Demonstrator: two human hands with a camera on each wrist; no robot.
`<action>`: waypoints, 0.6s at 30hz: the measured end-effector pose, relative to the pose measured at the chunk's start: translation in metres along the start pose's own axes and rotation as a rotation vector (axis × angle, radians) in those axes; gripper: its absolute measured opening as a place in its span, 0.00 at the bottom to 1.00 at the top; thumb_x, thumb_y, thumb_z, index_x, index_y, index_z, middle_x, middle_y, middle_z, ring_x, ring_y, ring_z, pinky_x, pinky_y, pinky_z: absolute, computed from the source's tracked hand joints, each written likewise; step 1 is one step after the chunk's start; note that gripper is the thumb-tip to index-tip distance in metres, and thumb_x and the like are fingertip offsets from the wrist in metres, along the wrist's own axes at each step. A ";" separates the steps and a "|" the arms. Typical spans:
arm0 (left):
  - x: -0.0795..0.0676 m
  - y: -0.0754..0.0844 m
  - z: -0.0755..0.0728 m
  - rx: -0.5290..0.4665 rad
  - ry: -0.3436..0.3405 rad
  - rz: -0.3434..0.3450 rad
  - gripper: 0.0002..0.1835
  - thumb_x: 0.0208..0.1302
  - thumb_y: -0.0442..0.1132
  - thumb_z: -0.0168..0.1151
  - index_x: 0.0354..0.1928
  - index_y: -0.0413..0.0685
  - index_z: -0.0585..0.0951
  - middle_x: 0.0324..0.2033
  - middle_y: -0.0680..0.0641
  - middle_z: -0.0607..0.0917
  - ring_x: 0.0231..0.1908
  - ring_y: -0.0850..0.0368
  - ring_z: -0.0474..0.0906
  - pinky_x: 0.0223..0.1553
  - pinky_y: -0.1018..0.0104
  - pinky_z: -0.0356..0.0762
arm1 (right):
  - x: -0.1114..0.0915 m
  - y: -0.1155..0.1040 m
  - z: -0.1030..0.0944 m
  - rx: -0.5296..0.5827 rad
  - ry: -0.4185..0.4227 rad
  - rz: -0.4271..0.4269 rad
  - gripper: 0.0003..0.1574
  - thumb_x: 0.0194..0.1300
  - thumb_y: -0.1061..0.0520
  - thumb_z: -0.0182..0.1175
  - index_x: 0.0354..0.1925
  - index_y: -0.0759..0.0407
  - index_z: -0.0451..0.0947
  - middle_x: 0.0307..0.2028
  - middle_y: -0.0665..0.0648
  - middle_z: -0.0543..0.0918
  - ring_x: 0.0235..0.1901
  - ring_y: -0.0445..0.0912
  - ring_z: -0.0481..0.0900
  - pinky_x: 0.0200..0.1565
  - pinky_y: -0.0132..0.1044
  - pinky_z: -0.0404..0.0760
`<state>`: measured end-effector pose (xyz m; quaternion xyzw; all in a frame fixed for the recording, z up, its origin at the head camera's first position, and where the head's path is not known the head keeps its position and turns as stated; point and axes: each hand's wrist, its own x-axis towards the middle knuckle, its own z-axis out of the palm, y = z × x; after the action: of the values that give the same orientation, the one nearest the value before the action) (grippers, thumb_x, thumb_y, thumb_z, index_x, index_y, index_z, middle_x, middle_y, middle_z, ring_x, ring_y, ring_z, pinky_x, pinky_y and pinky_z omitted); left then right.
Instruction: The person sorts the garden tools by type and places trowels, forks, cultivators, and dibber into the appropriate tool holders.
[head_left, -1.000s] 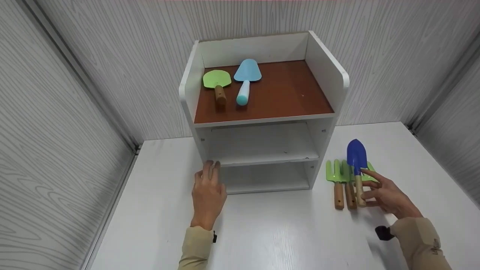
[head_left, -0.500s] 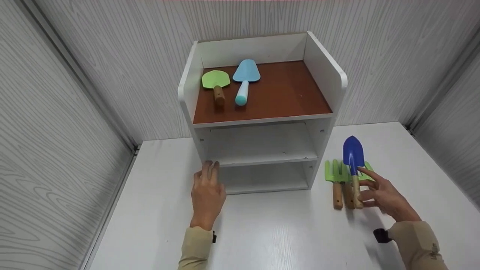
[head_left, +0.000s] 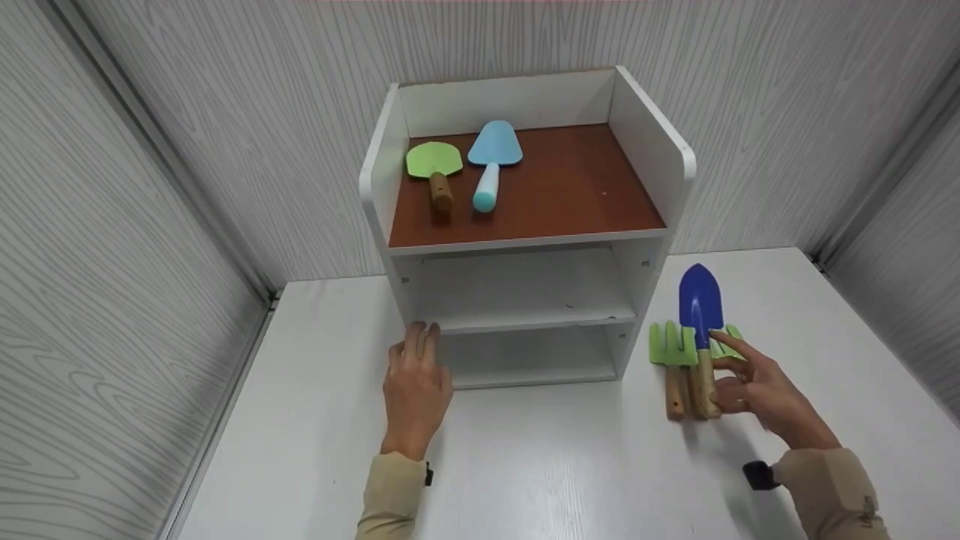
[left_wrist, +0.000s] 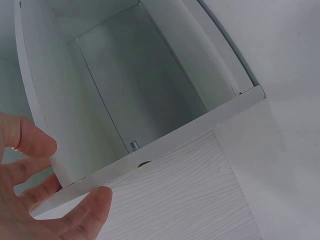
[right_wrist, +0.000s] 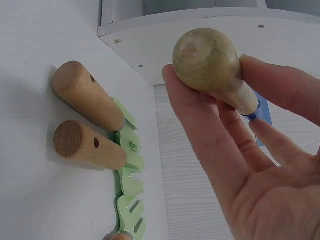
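Blue trowel (head_left: 700,298): presumably light, stiff. Right hand (head_left: 769,394) pinches wooden handle (head_left: 706,379) (likely best hold); left hand (head_left: 415,394) grips shelf unit (head_left: 651,135).

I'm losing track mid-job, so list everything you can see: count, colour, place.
Blue trowel: 1, blue with wooden handle, in the right hand
Green trowel: 1, green with brown handle, top shelf, left
Light blue trowel: 1, light blue, right of the green trowel
Green forks: apparently 3, wooden handles, partly hidden, right of the shelf unit
Shelf unit: 1, white with brown top, on the table
Table: 1, white
Walls: 3, grey wood-grain, back and sides
Wrist devices: 2, black, at the sleeves
Sleeves: 2, beige
Hands: 2, bare; left hand at the unit's left front edge
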<state>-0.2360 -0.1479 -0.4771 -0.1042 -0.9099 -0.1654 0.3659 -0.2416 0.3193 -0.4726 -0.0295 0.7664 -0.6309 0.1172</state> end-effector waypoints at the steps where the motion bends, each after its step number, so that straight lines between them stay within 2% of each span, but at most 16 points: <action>1: 0.000 0.000 0.000 -0.001 0.000 0.000 0.29 0.54 0.24 0.66 0.61 0.33 0.77 0.59 0.37 0.76 0.45 0.35 0.78 0.39 0.50 0.84 | -0.001 -0.001 0.001 0.002 -0.002 -0.010 0.61 0.57 0.78 0.59 0.81 0.61 0.40 0.60 0.64 0.72 0.40 0.44 0.82 0.38 0.43 0.86; 11: -0.001 -0.001 0.001 0.010 0.004 0.001 0.29 0.55 0.25 0.67 0.62 0.33 0.77 0.59 0.37 0.76 0.45 0.34 0.78 0.42 0.51 0.84 | -0.006 -0.006 0.008 -0.025 -0.017 -0.048 0.62 0.55 0.77 0.60 0.81 0.60 0.42 0.60 0.64 0.74 0.43 0.46 0.84 0.39 0.42 0.85; 18: 0.000 0.000 0.001 0.005 -0.005 -0.001 0.29 0.55 0.25 0.68 0.62 0.33 0.77 0.59 0.37 0.76 0.46 0.34 0.78 0.42 0.51 0.84 | -0.009 -0.009 0.011 -0.035 -0.004 -0.080 0.61 0.56 0.77 0.61 0.80 0.60 0.45 0.58 0.60 0.76 0.45 0.46 0.84 0.40 0.42 0.85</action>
<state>-0.2363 -0.1477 -0.4776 -0.1032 -0.9113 -0.1631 0.3637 -0.2310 0.3088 -0.4647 -0.0632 0.7752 -0.6217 0.0928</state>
